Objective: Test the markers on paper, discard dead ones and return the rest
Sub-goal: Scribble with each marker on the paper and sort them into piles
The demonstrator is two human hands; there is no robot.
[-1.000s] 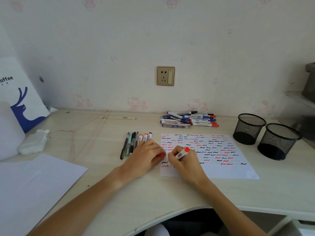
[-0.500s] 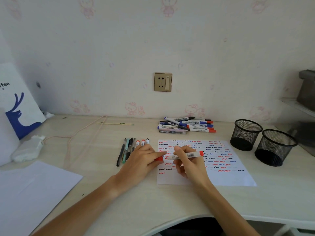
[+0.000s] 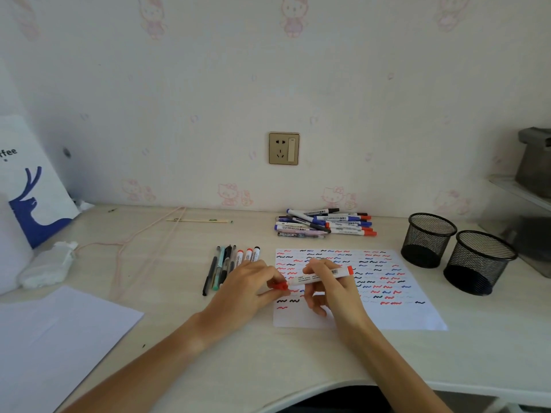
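Observation:
My right hand (image 3: 329, 290) grips a white marker with a red end (image 3: 320, 276), held level just above the test paper (image 3: 396, 293), which is covered in red, blue and black squiggles. My left hand (image 3: 249, 289) pinches the marker's red cap (image 3: 278, 285) at the marker's left tip. A pile of markers (image 3: 325, 226) lies behind the paper. A row of pens and markers (image 3: 231, 263) lies left of the paper, partly hidden by my left hand.
Two black mesh cups (image 3: 428, 239) (image 3: 478, 262) stand right of the paper. A blank sheet (image 3: 56, 335) lies at the front left, with a white wad (image 3: 47, 268) and a paper bag (image 3: 29, 189) behind it. A cord (image 3: 140, 236) runs across the desk.
My right hand lifted the marker off the paper and turned it level. Its tip now meets the red cap in my left hand. The camera tilted upward.

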